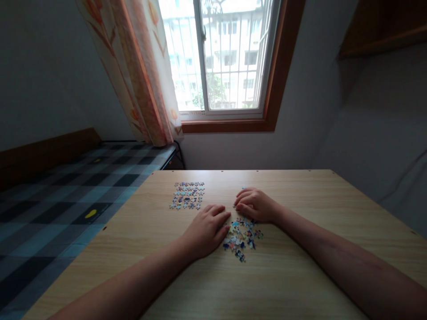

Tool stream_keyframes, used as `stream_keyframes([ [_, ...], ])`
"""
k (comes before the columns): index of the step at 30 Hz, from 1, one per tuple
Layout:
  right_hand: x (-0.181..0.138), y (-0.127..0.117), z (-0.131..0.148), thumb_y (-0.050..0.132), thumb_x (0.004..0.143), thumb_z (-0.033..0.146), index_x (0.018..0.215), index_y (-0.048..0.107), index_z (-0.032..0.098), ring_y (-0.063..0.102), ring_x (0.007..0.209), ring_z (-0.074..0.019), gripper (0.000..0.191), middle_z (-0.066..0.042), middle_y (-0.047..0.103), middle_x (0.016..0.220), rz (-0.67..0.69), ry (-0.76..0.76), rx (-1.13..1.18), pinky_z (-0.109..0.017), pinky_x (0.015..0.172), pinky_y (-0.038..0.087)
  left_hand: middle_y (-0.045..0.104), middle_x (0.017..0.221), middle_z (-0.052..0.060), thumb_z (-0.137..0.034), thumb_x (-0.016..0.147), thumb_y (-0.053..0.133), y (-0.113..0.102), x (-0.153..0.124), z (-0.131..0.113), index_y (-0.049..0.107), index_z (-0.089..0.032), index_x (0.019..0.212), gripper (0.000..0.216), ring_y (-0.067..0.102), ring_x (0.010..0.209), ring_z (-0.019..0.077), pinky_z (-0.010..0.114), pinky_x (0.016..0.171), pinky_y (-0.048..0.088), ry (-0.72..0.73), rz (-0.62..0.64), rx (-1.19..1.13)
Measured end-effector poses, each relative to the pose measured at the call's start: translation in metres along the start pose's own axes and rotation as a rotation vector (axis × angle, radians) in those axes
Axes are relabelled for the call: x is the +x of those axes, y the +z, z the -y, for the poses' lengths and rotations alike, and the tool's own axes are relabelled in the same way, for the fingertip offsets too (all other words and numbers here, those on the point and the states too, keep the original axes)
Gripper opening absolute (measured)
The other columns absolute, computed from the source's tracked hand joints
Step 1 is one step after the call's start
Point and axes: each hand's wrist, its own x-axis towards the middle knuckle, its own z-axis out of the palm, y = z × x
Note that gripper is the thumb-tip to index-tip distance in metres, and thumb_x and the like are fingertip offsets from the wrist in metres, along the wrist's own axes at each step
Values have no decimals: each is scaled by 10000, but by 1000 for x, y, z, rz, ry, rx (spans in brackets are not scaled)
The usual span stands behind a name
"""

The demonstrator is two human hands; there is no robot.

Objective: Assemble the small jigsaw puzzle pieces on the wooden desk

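Note:
A loose heap of small jigsaw puzzle pieces (242, 235), mostly blue, white and dark, lies on the wooden table between my arms. My left hand (208, 229) rests at the heap's left side, its fingers stretched out and thumb apart, holding nothing visible. Just beyond the heap, my right hand (254, 205) is curled palm down, with thumb and fingers brought together at a small puzzle piece (234, 206). Part of that piece is hidden by the fingertips. Several more pieces are laid out in rows as a block (187, 195), left of my left hand.
The pale wooden table (293, 191) reaches toward a wall below a barred window (233, 66). To the left stands a bed with a checked cover (100, 180), beside a flowered curtain (140, 66). A wooden shelf (383, 42) is at the upper right.

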Motion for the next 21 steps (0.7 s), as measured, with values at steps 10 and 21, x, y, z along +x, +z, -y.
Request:
stream_keyframes([
  [10, -4, 1, -11, 489, 1015, 281, 713, 680, 211, 677, 832, -191, 363, -65, 755, 820, -82, 52, -52, -347, 826, 511, 632, 1305, 99, -308, 963, 551, 0, -2, 0, 649, -217, 1259, 325, 551, 1195, 272, 465, 1061, 465, -6, 4, 7],
  [21, -6, 2, -19, 442, 1045, 362, 642, 641, 208, 660, 794, -192, 475, -71, 720, 733, -102, 85, -101, -349, 850, 508, 633, 1303, 103, -294, 955, 551, -1, 0, 0, 652, -213, 1253, 325, 551, 1194, 277, 479, 1058, 470, -6, 6, 5],
])
